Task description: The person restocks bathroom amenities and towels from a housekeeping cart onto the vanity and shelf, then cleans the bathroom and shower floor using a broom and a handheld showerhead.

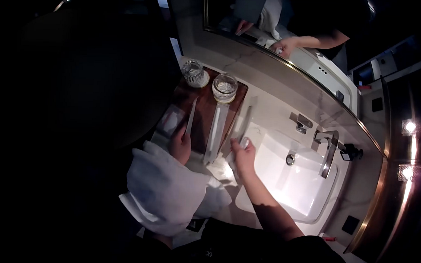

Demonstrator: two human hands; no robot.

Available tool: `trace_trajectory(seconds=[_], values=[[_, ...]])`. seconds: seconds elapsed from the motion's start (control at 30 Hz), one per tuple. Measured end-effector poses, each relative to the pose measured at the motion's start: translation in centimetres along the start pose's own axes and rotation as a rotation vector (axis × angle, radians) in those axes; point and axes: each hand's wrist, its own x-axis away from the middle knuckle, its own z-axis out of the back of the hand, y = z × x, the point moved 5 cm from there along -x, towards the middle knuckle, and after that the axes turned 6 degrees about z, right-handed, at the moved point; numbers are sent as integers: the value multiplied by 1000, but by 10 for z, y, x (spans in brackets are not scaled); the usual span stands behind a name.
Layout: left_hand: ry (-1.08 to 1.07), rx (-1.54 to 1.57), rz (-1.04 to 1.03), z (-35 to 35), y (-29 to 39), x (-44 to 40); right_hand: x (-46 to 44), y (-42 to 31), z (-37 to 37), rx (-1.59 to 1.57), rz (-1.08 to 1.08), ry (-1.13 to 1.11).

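My left hand [181, 145] is closed around a slim white packet [191, 116] that points up over the dark wooden tray [201, 122]. A white towel [167, 185] drapes over my left forearm. Between the basin and the tray, my right hand [243, 157] is closed on a long, thin translucent sleeve [248, 121], blurred, so its kind is unclear. Another long clear-wrapped packet [215, 134] lies across the tray's right part, between my hands. At the tray's far end stand a ribbed glass [192, 71] and a rounder glass [224, 89].
Right of my right hand is a white basin [276, 180] with a chrome faucet [330, 154] and a handle [304, 123]. A dark dispenser bottle [350, 151] stands behind the faucet. A gold-framed mirror [310, 74] runs along the wall. The left side is dark.
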Motion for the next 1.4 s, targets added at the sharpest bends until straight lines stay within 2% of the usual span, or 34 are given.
trace_trajectory(seconds=[0.03, 0.07, 0.13, 0.17, 0.2, 0.27, 0.3, 0.33, 0.4, 0.43, 0.5, 0.6, 0.73, 0.8, 0.83, 0.87, 0.93, 0.97, 1.0, 1.03, 1.07, 1.13, 1.17, 1.2, 1.23, 1.27, 1.33, 1.4], values=[[116, -360, -388, -4, 11, -1, 5, 13, -2, 8, 6, -13], [111, -359, -389, -8, 22, 3, 13, 19, -7, 14, 13, -27], [50, -595, -259, -28, 37, 13, 22, 26, -17, -30, 34, -21], [108, -575, -343, -37, 39, 18, 27, 33, -20, 10, -31, -21], [106, -577, -346, -40, 36, 21, 32, 39, -22, 6, -31, -18], [49, -528, -292, -41, 33, 23, 35, 41, -30, 220, -2, 8], [97, -482, -352, -35, 36, 25, 36, 42, -29, 235, -25, -8], [88, -485, -352, -32, 37, 24, 35, 42, -29, 232, -31, -1], [80, -470, -215, -24, 32, 20, 35, 45, -30, 43, -105, -7], [92, -456, -290, -23, 33, 17, 37, 41, -31, 48, -112, -6], [89, -408, -239, -22, 27, 11, 37, 35, -36, -83, -110, 35], [62, -348, -220, -22, 24, 3, 27, 37, -39, -85, -61, 37], [-57, -291, -161, -33, 37, 9, 23, 32, -37, -28, -126, -40], [158, -295, -132, -25, 47, 16, 27, 26, -29, -71, -88, -20], [107, -371, -27, -18, 59, 21, 30, 22, -25, -67, -90, -18], [101, -370, -25, -17, 55, 27, 33, 13, -21, -13, -26, -46], [-439, 225, 106, -38, 42, 44, 41, -4, -20, 43, 29, -75], [-695, 611, 224, -51, 62, 56, 46, -17, -25, 385, 133, -155], [-692, 607, 227, -53, 59, 58, 50, -28, -31, 723, 242, -236], [-635, 533, 317, -54, 52, 58, 53, -32, -36, 802, 208, -341], [-575, 458, 404, -51, 46, 56, 54, -32, -36, 794, 211, -344], [-588, 567, 465, -44, 44, 52, 61, -37, -41, 597, 332, -385], [-653, 719, 536, -45, 43, 55, 62, -23, -38, 400, 254, -363], [-720, 872, 604, -46, 44, 57, 62, -18, -37, 400, 251, -368], [-726, 905, 692, -41, 53, 57, 59, -15, -37, 182, 107, -379], [-724, 904, 689, -37, 55, 55, 56, -13, -39, -35, -35, -385], [-854, 960, 632, -31, 62, 52, 57, -19, -43, -52, -54, -460], [-879, 910, 567, -25, 68, 47, 59, -25, -53, 216, 104, -521]])
